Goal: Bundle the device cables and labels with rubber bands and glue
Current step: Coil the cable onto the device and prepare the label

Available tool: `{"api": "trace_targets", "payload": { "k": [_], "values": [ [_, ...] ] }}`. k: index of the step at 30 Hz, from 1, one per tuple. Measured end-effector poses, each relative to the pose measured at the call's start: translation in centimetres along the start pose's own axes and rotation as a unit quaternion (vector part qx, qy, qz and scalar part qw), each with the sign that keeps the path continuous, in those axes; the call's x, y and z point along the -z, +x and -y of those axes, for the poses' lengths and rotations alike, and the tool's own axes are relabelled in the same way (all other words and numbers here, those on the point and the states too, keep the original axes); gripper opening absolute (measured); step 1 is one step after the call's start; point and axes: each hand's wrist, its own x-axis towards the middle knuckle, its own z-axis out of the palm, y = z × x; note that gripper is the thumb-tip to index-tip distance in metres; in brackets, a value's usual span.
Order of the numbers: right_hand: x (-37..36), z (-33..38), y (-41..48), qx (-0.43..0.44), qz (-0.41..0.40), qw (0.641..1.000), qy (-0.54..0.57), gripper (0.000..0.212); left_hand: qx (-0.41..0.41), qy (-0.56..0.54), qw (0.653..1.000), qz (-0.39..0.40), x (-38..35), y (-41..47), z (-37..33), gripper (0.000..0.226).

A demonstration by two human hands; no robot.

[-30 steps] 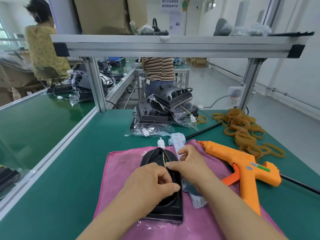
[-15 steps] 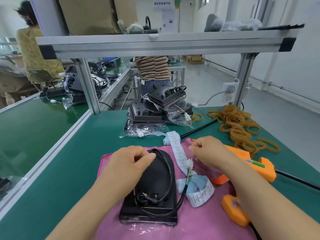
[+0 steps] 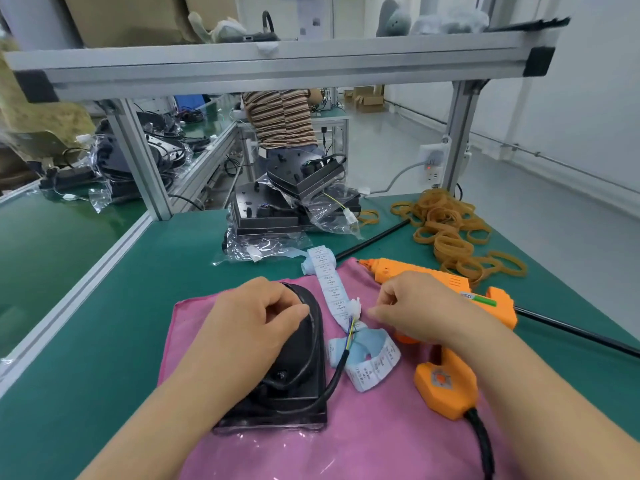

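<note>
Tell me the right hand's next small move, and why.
Probably pinch the white connector and draw the loose end toward the black device. The left hand holds the cable looped there, while the right hand hovers just beside the connector, lying on the label strip.

- On the cloth [image 3: 346,445], the device [image 3: 298,375]; label strip [image 3: 329,285] just right of it.
- Farther right, the glue gun [image 3: 495,306] (partly on cloth).
- Behind it, rubber bands [image 3: 450,230]; behind cloth, stacked devices [image 3: 277,209].

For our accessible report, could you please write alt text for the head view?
A person's left hand holds the cable against a black device on a pink cloth, while the right hand hovers beside a label strip. An orange glue gun and rubber bands lie nearby.
</note>
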Motion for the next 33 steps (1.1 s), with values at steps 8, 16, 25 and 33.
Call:
{"api": "trace_targets", "payload": {
  "k": [8,16,25,33],
  "values": [
    [0.5,0.5,-1.3,0.008,0.078,0.996,0.034,0.007,-0.034,-0.002,0.998,0.051,-2.5,-0.8,-2.0,0.014],
    [3.7,3.1,-0.1,0.081,-0.115,0.984,0.111,0.015,-0.036,-0.034,0.983,0.176,-4.3,0.8,-3.5,0.045],
    [5.0,1.8,1.2,0.057,-0.208,0.965,0.148,0.016,0.06,-0.242,0.947,0.203,-2.1,2.0,-2.6,0.029],
    [3.0,3.3,-1.3,0.041,-0.086,0.929,0.358,0.053,0.154,-0.471,0.865,0.081,-3.0,3.3,-3.6,0.024]
  ]
}}
